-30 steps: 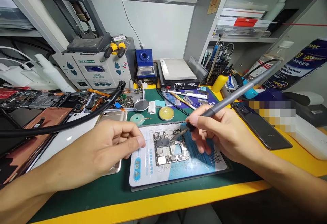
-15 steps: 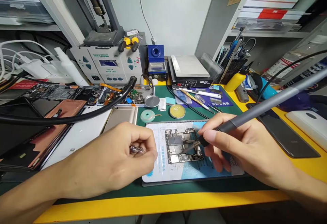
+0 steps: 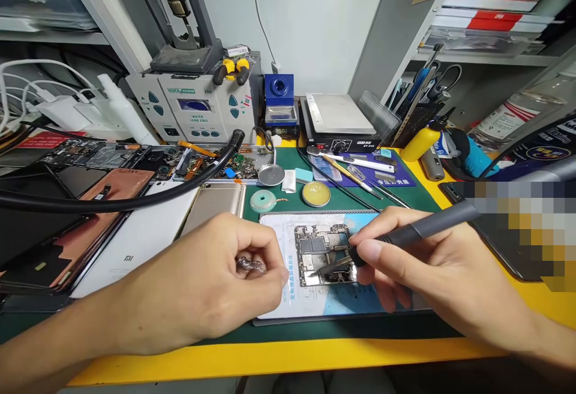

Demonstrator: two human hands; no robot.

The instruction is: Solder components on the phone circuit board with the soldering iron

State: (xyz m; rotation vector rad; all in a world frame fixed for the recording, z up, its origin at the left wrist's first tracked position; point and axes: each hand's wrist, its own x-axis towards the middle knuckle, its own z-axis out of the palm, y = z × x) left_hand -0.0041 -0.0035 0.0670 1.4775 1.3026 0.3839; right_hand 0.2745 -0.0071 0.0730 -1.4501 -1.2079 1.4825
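My right hand [image 3: 414, 256] grips a soldering iron [image 3: 423, 223] by its dark handle, with the thumb and fingers close to the tip. That tip points down and left over a phone circuit board [image 3: 315, 247], near the shiny plate at its lower left; I cannot tell whether it touches. The board lies flat on a white and blue mat [image 3: 288, 307]. Left of the board, my left hand [image 3: 234, 286] is closed around a coil of solder wire [image 3: 251, 264], of which only a silvery twist shows between the fingers.
Behind the board are an open tin of yellow paste [image 3: 316, 194], a green spool of braid [image 3: 263, 201] and several thin tools [image 3: 346, 172]. A black hose [image 3: 180, 196] crosses phones on the left. A hot-air station [image 3: 193, 106] and a heating plate [image 3: 339, 118] stand at the back.
The iron's tip has shifted left, toward the shiny plate at the board's lower left. My left hand has moved slightly right, still closed on the solder wire. The view has shifted slightly.
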